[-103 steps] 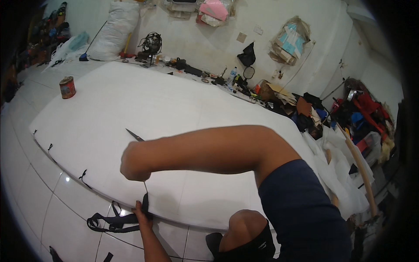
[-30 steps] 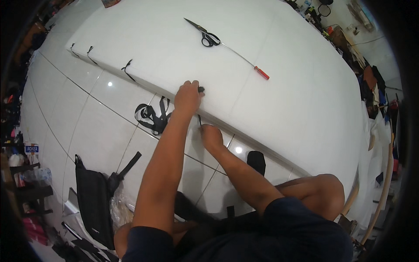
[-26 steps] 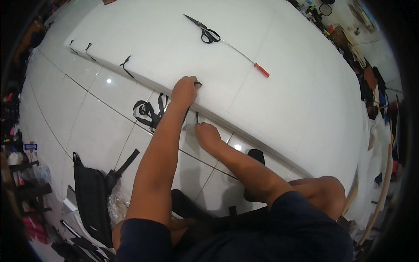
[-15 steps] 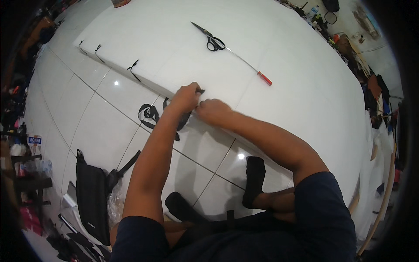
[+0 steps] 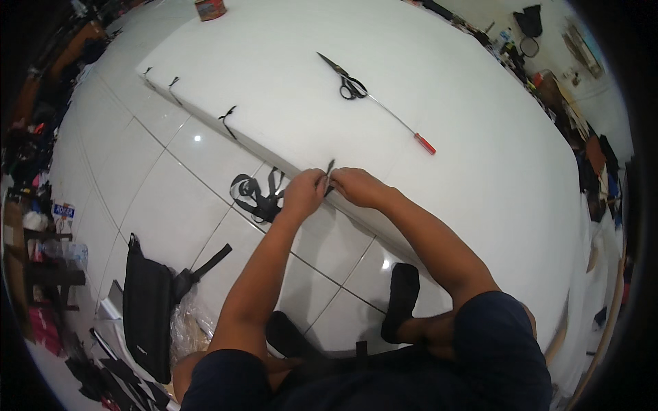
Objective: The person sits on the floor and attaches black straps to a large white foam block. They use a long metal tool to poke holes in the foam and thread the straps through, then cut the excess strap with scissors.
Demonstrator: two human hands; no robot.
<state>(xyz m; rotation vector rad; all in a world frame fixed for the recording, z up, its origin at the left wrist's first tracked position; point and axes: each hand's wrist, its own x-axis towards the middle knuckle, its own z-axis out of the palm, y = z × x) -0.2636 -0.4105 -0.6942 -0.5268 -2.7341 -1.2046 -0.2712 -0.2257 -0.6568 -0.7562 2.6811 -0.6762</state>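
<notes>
Along the near edge of a big white foam-like slab (image 5: pixel 288 89), my left hand (image 5: pixel 305 194) and my right hand (image 5: pixel 358 187) meet, fingertips almost touching. Both are closed in a pinch on a black strap (image 5: pixel 331 166), one end of which sticks up between them. My fingers hide where it joins the slab. Farther left on the same edge, several black strips are tied, one being a black tie (image 5: pixel 228 120). Below my left hand, a tangle of black webbing (image 5: pixel 255 198) lies on the tiles.
On the slab lie black-handled scissors (image 5: pixel 351 87) and a screwdriver (image 5: pixel 425 143) with a red handle. A reddish can (image 5: pixel 210 9) stands at its far left. A black bag (image 5: pixel 147 308) and clear plastic (image 5: pixel 188 325) rest on the tiled floor (image 5: pixel 192 185) at left.
My hands have come level and closer together. The strap end, which pointed right out of my left hand, now stands up between both. The whole view has shifted slightly.
</notes>
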